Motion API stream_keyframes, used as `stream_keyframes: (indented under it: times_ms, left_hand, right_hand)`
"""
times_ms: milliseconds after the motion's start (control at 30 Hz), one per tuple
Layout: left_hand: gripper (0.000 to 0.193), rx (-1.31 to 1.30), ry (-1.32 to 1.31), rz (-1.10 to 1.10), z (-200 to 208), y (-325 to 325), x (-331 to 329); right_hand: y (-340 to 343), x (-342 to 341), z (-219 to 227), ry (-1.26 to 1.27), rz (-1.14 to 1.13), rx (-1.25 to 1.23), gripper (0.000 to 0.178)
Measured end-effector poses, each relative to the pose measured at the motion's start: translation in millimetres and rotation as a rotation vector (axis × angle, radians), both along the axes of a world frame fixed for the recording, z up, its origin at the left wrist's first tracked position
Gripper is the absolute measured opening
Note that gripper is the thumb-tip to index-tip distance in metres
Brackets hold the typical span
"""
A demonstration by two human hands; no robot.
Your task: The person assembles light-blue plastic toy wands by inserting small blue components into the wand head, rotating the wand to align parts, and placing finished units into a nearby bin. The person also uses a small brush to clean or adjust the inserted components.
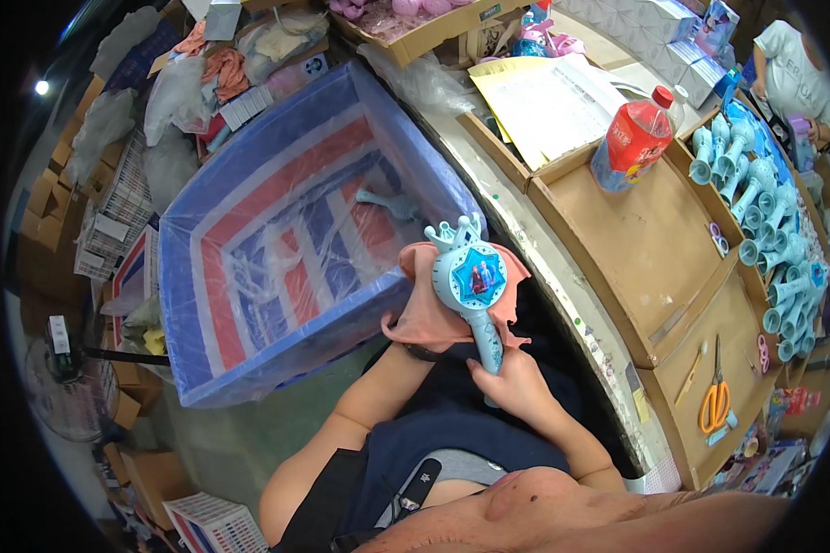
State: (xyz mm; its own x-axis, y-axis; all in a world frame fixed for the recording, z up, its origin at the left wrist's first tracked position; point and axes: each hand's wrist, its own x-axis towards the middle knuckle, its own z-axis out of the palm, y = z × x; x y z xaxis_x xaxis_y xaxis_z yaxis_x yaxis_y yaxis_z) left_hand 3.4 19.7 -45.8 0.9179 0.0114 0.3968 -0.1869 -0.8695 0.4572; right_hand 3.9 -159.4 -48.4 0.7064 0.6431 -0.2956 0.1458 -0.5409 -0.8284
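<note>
A light-blue toy wand with a crown-shaped top and a star-framed picture is held upright before me. My right hand is closed round its handle, thumb along the front. Behind the wand's round head, my left hand holds a peach-coloured cloth against it; only the wrist side of that hand shows, and the cloth covers its fingers. A blue plastic-lined bin with red and white stripes stands just left of the wand. Inside the bin lies another light-blue toy piece.
Along the right runs a worktable edge with cardboard trays. A red-labelled bottle, papers and orange scissors rest there. Several light-blue wand parts are piled farther right. Another person is at the far right.
</note>
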Motion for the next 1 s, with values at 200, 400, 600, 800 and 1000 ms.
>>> stream_keyframes:
  times_ms: [200, 400, 600, 800, 1000]
  left_hand:
    - [0.106, 0.240, 0.322, 0.119, 5.5, -1.0, 2.8]
    - [0.066, -0.342, 0.041, -0.122, -2.9, 0.3, 7.8]
    - [0.055, -0.713, 0.022, -0.210, -2.6, -0.7, 8.9]
    - [0.043, -2.312, 0.739, -0.584, 14.6, 4.8, 12.0]
    - [0.049, -2.200, 0.629, -0.734, -1.4, -6.6, 24.6]
  right_hand:
    - [-1.9, -4.6, 8.1, -0.148, -0.018, -0.033, 0.046]
    - [-3.3, -5.5, 10.4, -0.183, -0.010, -0.159, 0.040]
    - [-6.7, -4.1, 16.5, -0.200, 0.004, -0.048, 0.043]
    - [-14.9, -3.7, 11.7, 0.545, -0.015, 0.350, 0.041]
    - [-27.3, 13.3, -4.0, 1.308, 0.159, 0.915, 0.031]
